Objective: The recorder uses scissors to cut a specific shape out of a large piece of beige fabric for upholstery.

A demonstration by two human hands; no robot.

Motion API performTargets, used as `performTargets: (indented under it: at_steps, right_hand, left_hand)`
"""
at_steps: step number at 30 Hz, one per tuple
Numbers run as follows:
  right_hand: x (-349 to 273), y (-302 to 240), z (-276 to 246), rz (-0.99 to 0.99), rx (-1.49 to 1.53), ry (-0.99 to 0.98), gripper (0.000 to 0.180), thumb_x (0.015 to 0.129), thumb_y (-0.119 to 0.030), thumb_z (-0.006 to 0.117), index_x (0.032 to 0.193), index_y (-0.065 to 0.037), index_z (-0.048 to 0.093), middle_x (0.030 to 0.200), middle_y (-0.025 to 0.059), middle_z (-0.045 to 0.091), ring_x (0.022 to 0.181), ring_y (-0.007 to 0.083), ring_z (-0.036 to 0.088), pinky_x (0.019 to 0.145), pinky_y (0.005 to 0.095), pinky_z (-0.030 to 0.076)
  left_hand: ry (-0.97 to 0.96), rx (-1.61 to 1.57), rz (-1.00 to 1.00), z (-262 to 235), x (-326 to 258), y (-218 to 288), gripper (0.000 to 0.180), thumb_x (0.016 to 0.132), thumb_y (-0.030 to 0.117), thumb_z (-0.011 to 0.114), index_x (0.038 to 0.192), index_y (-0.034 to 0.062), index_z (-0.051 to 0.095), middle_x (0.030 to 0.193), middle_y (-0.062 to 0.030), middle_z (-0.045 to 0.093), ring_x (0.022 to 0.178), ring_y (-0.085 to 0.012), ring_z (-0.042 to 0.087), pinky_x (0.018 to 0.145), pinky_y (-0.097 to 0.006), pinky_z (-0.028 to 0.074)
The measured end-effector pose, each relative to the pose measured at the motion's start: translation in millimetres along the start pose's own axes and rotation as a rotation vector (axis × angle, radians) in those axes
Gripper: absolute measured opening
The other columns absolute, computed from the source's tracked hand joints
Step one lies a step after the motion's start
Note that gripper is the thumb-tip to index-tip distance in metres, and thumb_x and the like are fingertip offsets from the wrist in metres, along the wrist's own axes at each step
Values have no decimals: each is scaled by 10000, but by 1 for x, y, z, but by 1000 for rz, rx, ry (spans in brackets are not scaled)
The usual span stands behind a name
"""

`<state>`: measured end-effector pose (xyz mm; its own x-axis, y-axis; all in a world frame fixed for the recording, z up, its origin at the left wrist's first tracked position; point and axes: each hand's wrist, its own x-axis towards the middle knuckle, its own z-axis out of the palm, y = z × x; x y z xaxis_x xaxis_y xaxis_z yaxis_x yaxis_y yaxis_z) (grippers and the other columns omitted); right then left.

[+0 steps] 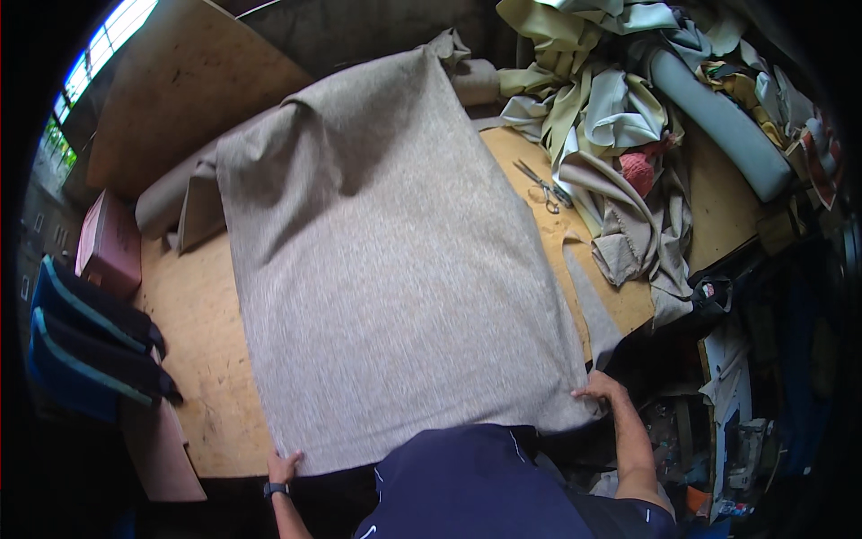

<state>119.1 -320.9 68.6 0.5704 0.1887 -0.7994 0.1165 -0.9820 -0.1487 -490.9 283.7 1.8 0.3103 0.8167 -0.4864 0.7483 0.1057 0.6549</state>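
A wide sheet of grey-beige woven fabric (395, 296) lies spread over the wooden table, its near edge close to my body. My left hand (284, 466), with a dark watch on the wrist, pinches the near left corner. At the near right corner my right hand (603, 388) has its fingers closed on the fabric edge. Folds rise at the far end of the sheet, in front of a fabric roll (166, 199). A pair of scissors (542, 190) rests to the right of the sheet, with a narrow fabric offcut (588, 301) nearer to me.
Heaped cloth scraps (620, 117) and a pale grey roll (718, 121) cover the far right of the wooden table (202, 359). On the left stand a pink box (112, 238) and dark blue padded pieces (99, 341). A wooden board (193, 90) leans behind.
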Motion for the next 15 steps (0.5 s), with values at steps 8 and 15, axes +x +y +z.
performTargets:
  at_steps: [8, 15]
  right_hand:
    - [127, -115, -108, -211, 446, 600, 418, 834, -402, 712, 853, 12, 657, 790, 136, 669, 741, 234, 627, 704, 382, 495]
    - [247, -260, -211, -276, 295, 946, 656, 833, -288, 722, 1379, -13, 484, 1346, 231, 546, 1269, 348, 517, 1085, 411, 388]
  left_hand:
    - [230, 74, 127, -13, 190, 118, 467, 868, 370, 715, 1008, -68, 631, 957, -143, 668, 881, -231, 611, 798, -358, 489]
    - [507, 246, 369, -6, 365, 197, 461, 908, 384, 645, 864, -70, 580, 764, -172, 606, 727, -247, 558, 690, -404, 466]
